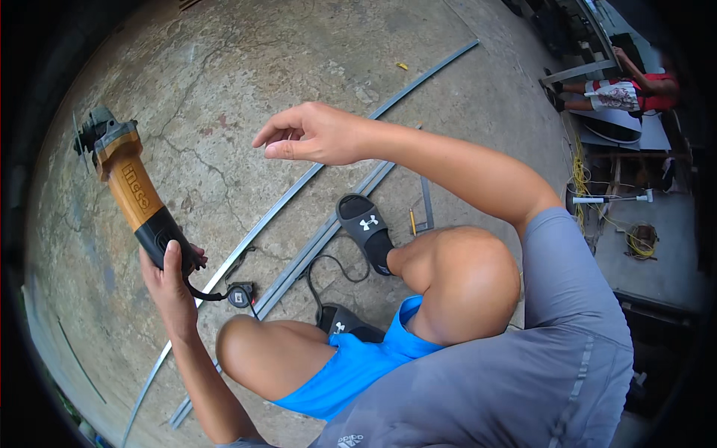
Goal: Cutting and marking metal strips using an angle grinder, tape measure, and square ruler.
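**Grinder up in the left hand, right hand free**

Biggest thing in frame is the cracked concrete floor point(246, 67), filling the whole upper and left part of the picture. The person's squatting over it, grey shirt and blue shorts taking up the lower right, both knees up around the centre.

Long metal strips point(299, 187) run diagonally from the lower left up toward the upper right, lying flat on the floor, a couple of them side by side. Black sandals point(366, 228) on both feet, one dead centre right beside the strips.

The grinder point(127, 183) sits at the left of the frame, held up off the floor and tilted, disc end pointing to the upper left, orange body, black handle lowest. The left hand point(170, 280) is wrapped tight around that black handle, thumb lying up along it, fingers curled closed behind. Its black cord point(332, 261) drops from the handle and loops over the floor between the feet.

The right hand point(310, 134) hangs in the air at upper centre, well apart from the grinder, holding nothing, fingers loosely curled and pointing left, thumb tucked under.

Small stuff: a yellow pencil point(412, 222) and a metal square point(426, 205) just right of the centre sandal. Another person point(635, 86) sits far upper right.
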### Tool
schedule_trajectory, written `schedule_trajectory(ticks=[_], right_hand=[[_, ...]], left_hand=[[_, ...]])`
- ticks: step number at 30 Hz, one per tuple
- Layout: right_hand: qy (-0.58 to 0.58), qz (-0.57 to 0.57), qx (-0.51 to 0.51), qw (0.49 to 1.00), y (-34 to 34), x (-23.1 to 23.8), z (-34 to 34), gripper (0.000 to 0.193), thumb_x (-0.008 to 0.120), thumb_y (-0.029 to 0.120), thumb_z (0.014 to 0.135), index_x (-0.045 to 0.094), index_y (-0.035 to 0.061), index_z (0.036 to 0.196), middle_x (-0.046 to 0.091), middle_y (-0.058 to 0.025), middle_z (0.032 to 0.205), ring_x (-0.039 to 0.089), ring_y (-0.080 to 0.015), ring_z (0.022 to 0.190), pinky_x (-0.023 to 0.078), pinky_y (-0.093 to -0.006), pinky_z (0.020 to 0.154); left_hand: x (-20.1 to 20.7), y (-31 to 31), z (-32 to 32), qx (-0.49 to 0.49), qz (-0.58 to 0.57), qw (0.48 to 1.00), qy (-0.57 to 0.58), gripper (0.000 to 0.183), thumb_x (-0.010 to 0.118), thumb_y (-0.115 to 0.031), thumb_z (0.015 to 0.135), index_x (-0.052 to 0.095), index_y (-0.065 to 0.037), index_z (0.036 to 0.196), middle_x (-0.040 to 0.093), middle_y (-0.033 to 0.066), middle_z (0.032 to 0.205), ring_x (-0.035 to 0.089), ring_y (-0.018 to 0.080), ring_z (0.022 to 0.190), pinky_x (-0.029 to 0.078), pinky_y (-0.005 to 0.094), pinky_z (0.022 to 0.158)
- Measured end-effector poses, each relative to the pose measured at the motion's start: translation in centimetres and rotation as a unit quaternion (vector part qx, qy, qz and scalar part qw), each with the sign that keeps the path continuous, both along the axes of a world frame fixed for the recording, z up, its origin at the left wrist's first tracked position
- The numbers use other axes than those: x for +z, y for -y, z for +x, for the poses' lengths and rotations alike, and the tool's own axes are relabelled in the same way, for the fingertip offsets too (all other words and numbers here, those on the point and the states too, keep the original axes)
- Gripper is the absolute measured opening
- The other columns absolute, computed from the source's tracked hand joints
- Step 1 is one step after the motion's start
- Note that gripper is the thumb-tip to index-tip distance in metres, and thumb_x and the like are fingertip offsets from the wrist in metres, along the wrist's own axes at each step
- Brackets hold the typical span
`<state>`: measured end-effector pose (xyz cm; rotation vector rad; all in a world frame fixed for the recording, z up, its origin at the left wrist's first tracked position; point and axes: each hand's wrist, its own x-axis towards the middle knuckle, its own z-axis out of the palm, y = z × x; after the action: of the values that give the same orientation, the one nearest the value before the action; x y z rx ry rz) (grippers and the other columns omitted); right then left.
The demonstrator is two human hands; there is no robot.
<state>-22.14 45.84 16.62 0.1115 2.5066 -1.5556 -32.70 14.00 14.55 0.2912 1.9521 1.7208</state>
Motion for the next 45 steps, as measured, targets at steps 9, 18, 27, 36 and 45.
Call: schedule_trajectory(ticks=[9, 18, 27, 36, 45], right_hand=[[0.03, -0.542, -0.21, 0.813, -1.1, -6.9, 4.4, 0.064, 0.066, 0.046, 0.094, 0.046, 0.0001, 0.133, 0.06, -0.0129, 0.123, 0.056, -0.0205, 0.118, 0.043, -0.0386, 0.105], [0.006, -0.532, -0.43, 0.73, -9.6, -12.9, 15.0, 0.043, 0.069, 0.028, 0.093, 0.05, 0.0035, 0.124, 0.058, -0.007, 0.113, 0.058, -0.019, 0.108, 0.048, -0.0351, 0.1], [0.01, -0.529, -0.419, 0.738, -15.3, -17.1, 21.1, 0.036, 0.063, 0.018, 0.096, 0.048, 0.0023, 0.125, 0.053, -0.0073, 0.108, 0.055, -0.0175, 0.1, 0.047, -0.0337, 0.096], [-0.005, -0.497, -0.452, 0.741, -17.2, -15.3, 22.8, 0.035, 0.062, 0.017, 0.096, 0.047, 0.0015, 0.123, 0.053, -0.0076, 0.105, 0.055, -0.018, 0.099, 0.048, -0.0337, 0.095], [0.026, -0.488, -0.512, 0.706, -10.9, -14.0, 19.3, 0.034, 0.069, 0.018, 0.087, 0.05, 0.0046, 0.112, 0.057, -0.0073, 0.094, 0.059, -0.0179, 0.081, 0.053, -0.0346, 0.077]], left_hand=[[-2.9, -13.8, 7.4, -0.293, -0.062, 0.951, 0.076, 0.049, 0.064, -0.018, 0.093, 0.04, 0.004, 0.131, 0.057, 0.0064, 0.09, 0.059, 0.0116, 0.074, 0.05, 0.0264, 0.063], [-10.0, -23.6, 16.8, -0.337, -0.011, 0.941, -0.038, 0.069, 0.075, -0.023, 0.076, 0.038, 0.009, 0.125, 0.059, 0.033, 0.111, 0.062, 0.0451, 0.103, 0.051, 0.0468, 0.089], [-12.9, -25.5, 21.5, -0.393, -0.012, 0.919, 0.025, 0.088, 0.082, -0.009, 0.064, 0.026, 0.004, 0.131, 0.063, 0.0307, 0.106, 0.064, 0.0464, 0.099, 0.052, 0.0465, 0.084], [-13.6, -28.4, 24.2, -0.375, 0.02, 0.927, 0.013, 0.067, 0.076, -0.004, 0.069, 0.033, 0.005, 0.12, 0.063, 0.0291, 0.1, 0.064, 0.0469, 0.097, 0.052, 0.0478, 0.081], [-13.5, -26.2, 23.2, -0.401, -0.024, 0.909, 0.11, 0.062, 0.07, -0.001, 0.074, 0.032, 0.004, 0.123, 0.062, 0.0312, 0.094, 0.063, 0.0474, 0.094, 0.05, 0.0481, 0.08]])
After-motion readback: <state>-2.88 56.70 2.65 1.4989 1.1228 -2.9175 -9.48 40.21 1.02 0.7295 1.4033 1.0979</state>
